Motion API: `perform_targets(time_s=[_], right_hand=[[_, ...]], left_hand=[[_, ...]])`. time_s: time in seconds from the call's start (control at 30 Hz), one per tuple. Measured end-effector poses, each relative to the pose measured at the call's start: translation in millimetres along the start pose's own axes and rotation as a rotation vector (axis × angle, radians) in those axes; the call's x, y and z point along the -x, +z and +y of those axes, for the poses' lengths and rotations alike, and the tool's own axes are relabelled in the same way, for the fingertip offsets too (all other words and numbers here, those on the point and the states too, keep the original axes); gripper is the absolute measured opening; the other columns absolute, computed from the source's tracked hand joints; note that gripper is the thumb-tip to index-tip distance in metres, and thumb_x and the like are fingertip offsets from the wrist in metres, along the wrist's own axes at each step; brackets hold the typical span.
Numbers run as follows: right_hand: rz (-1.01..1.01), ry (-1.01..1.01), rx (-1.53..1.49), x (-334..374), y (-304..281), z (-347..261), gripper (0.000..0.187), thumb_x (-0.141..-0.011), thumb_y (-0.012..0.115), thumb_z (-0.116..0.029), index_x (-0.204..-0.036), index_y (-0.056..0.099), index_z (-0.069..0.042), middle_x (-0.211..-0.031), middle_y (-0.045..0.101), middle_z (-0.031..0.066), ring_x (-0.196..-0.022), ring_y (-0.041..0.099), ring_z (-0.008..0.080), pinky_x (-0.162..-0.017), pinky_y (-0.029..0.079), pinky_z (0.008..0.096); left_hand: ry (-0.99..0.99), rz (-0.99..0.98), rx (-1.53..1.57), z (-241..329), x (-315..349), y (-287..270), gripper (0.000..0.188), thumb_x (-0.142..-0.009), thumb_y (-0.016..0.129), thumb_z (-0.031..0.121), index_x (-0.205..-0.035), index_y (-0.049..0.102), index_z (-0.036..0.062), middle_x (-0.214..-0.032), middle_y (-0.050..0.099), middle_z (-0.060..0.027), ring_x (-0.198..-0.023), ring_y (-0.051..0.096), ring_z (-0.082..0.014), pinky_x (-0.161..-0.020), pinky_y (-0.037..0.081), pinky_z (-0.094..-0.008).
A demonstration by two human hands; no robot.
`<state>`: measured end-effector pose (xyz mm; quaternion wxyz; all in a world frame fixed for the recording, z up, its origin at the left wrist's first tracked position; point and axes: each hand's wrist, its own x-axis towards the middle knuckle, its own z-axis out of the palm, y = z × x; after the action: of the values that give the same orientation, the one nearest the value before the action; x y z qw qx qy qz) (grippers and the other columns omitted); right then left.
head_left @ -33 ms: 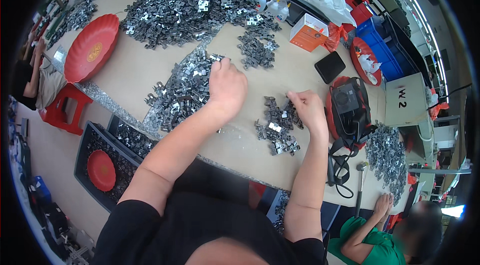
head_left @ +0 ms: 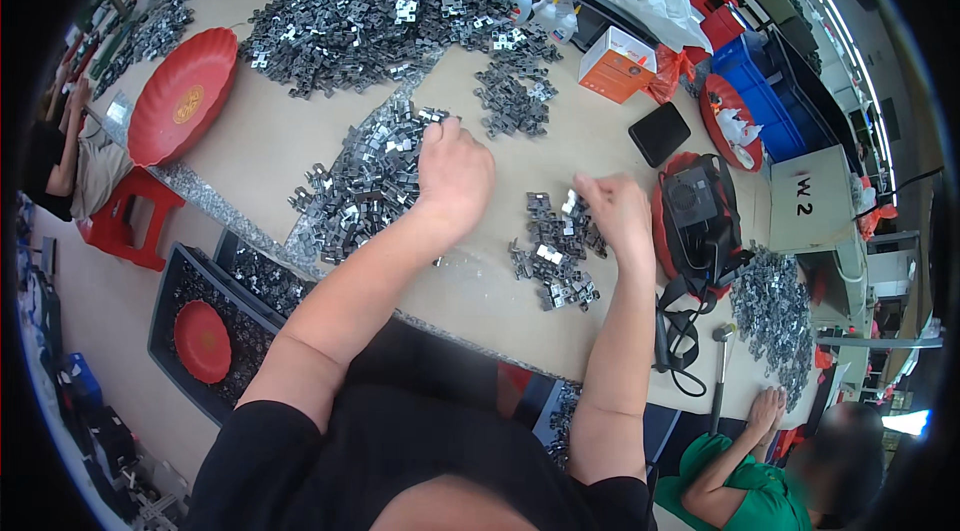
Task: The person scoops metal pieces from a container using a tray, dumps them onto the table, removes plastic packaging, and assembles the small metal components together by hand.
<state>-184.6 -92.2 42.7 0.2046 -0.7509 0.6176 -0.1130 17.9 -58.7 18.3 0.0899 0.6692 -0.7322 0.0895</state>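
My left hand (head_left: 455,176) is closed at the right edge of a middle pile of small grey metal clips (head_left: 365,181). Its curled fingers hide whatever may be between them. My right hand (head_left: 620,211) hovers at the top of a smaller group of the same clips (head_left: 550,266), its thumb and fingers drawn together and slightly blurred. A shiny clip (head_left: 572,201) shows just under those fingertips; whether they grip it I cannot tell.
A large clip heap (head_left: 370,21) covers the far side of the table. At left is a red scalloped tray (head_left: 185,96). Rightward lie a black flat case (head_left: 660,135), an orange-white box (head_left: 617,66), a black bag (head_left: 698,216) and a hammer (head_left: 722,371). A co-worker in green (head_left: 740,491) sits lower right.
My right hand has shifted slightly up and to the left, and a shiny clip now shows under its fingertips. My left hand stays where it was.
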Motion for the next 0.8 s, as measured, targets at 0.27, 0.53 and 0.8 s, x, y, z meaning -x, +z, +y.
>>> perform_targets(time_s=[0.27, 0.53, 0.8], right_hand=[[0.125, 0.180, -0.503, -73.2, 36.0, -25.2, 0.033, -0.072, 0.060, -0.016, -0.094, 0.054, 0.008, -0.069, 0.059, 0.0122, -0.053, 0.057, 0.0191, -0.045, 0.045, 0.0288], [0.015, 0.149, -0.732, -74.5, 35.0, -8.8, 0.032, -0.071, 0.059, -0.006, -0.099, 0.047, 0.006, -0.071, 0.056, 0.0080, -0.056, 0.056, 0.0119, -0.044, 0.046, 0.0217], [0.121, -0.126, -0.639, -22.8, 10.9, -10.9, 0.020, -0.074, 0.054, -0.005, -0.091, 0.053, 0.006, -0.080, 0.050, 0.0066, -0.057, 0.049, 0.0080, -0.052, 0.041, 0.0192]], left_hand=[[0.061, 0.096, 0.113, 5.2, -1.7, 5.7, 0.014, -0.062, 0.052, 0.003, -0.075, 0.056, 0.0005, -0.079, 0.053, -0.0106, -0.084, 0.045, -0.0227, -0.073, 0.034, -0.0322], [0.101, 0.134, 0.358, 0.5, -1.6, 2.9, 0.019, -0.063, 0.049, -0.001, -0.081, 0.055, -0.0001, -0.077, 0.053, -0.0124, -0.079, 0.050, -0.0264, -0.070, 0.037, -0.0342], [-0.074, 0.006, 1.370, 3.5, -9.7, 10.7, 0.026, -0.068, 0.038, -0.011, -0.089, 0.050, -0.0015, -0.081, 0.055, -0.0074, -0.068, 0.053, -0.0146, -0.058, 0.040, -0.0246]])
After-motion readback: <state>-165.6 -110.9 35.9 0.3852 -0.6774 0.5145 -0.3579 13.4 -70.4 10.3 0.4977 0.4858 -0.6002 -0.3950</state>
